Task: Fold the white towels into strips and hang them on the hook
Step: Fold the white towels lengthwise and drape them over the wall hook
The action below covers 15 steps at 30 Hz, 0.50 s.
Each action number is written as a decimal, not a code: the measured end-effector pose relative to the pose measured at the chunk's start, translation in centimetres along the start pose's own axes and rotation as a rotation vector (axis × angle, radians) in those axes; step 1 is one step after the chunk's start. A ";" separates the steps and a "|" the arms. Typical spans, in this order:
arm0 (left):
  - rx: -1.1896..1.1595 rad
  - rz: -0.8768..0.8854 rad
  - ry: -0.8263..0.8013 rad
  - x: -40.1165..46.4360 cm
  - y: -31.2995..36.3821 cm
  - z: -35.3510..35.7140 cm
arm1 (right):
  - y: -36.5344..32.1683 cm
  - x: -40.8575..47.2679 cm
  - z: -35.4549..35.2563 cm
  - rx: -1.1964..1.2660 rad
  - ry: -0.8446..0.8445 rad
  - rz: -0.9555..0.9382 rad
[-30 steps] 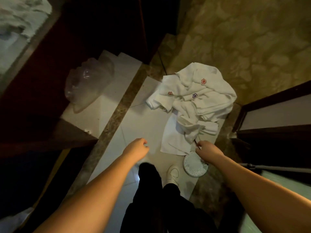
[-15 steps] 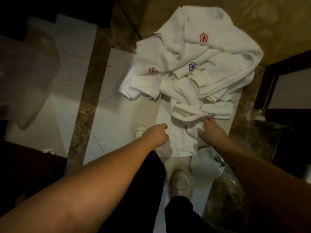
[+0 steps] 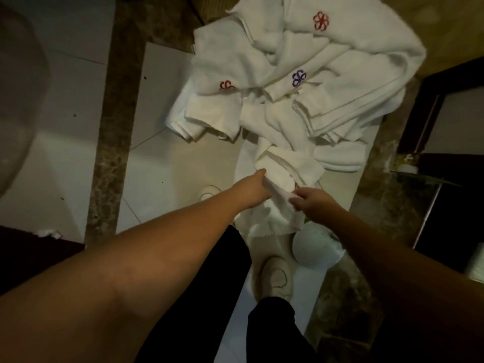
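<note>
Both my hands are on 1 crumpled white cotton towel (image 3: 281, 179) at the near edge of the pile on the floor. Left hand (image 3: 252, 189) and right hand (image 3: 313, 203) fingers pinch it. Imo find 2 corners b4 lifting, or it'll drag others w/ it.

The towels (image 3: 301, 106) are matt white terry cloth with embroidered flower motifs. Beneath the towels, the floor tiles (image 3: 146, 163) are smooth and glossy. Left of the towels, a polished mottled stone strip (image 3: 115, 132) crosses the floor.
</note>
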<state>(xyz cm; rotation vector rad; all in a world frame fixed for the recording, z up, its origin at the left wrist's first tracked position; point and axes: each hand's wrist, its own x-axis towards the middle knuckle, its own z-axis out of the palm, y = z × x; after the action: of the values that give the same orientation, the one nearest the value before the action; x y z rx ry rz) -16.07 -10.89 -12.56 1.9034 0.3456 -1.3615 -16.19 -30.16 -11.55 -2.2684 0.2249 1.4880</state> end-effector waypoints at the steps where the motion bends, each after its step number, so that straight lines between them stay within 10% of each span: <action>1: -0.055 -0.012 0.008 -1.3 0.0 0.3 | -0.5 -1.4 0.0 0.062 -0.008 -0.003; 15: -0.351 0.308 0.257 -20.9 7.2 -2.5 | -12.0 -18.2 -10.1 0.944 0.033 -0.077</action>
<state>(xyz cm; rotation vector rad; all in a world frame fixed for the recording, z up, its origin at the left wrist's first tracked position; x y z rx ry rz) -18.25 -9.78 9.50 1.7481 0.3716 -0.7987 -11.06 -25.29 11.38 -1.5048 0.6751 0.9806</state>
